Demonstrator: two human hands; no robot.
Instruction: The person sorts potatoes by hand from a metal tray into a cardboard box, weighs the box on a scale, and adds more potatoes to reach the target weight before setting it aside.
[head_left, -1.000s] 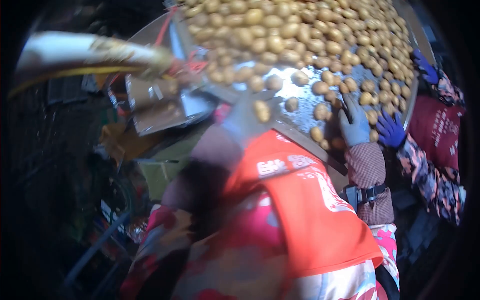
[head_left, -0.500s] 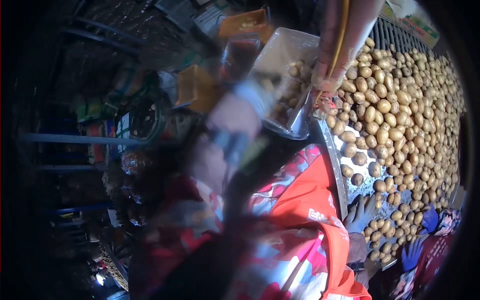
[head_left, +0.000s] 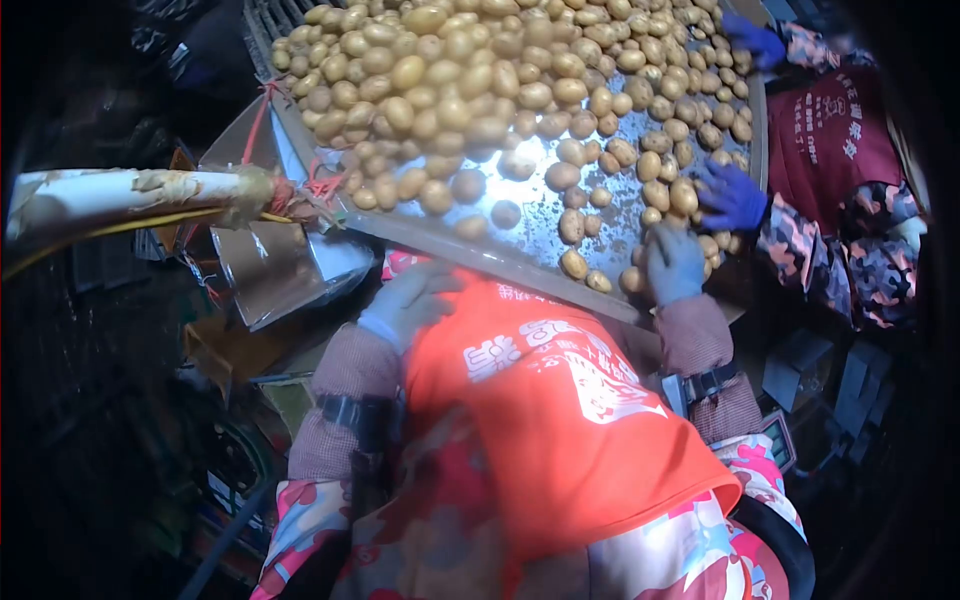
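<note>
My left hand [head_left: 412, 302], in a grey glove, lies against the red apron [head_left: 540, 400] just short of the metal sorting table's edge. Its fingers are spread, and no object shows in it. Over on the table, my right hand [head_left: 676, 264] wears the same kind of glove. Its fingers are stretched out and touch several potatoes [head_left: 655, 195] near the front right corner. A large heap of potatoes [head_left: 410, 70] covers the far side, partly blurred. Bare metal of the table [head_left: 530, 215] shines between the heap and my hands.
On the right, a co-worker's purple-gloved hands [head_left: 733, 196] reach onto the table. A taped white pole [head_left: 130, 190] with a yellow cable juts in from the left. Below it stands a plastic-lined box [head_left: 275, 265]. Slats [head_left: 262, 40] border the table at far left.
The view has swung round toward the table. My left hand has come back from beside the lined box to the apron. My right hand stays on the table, now at the potatoes.
</note>
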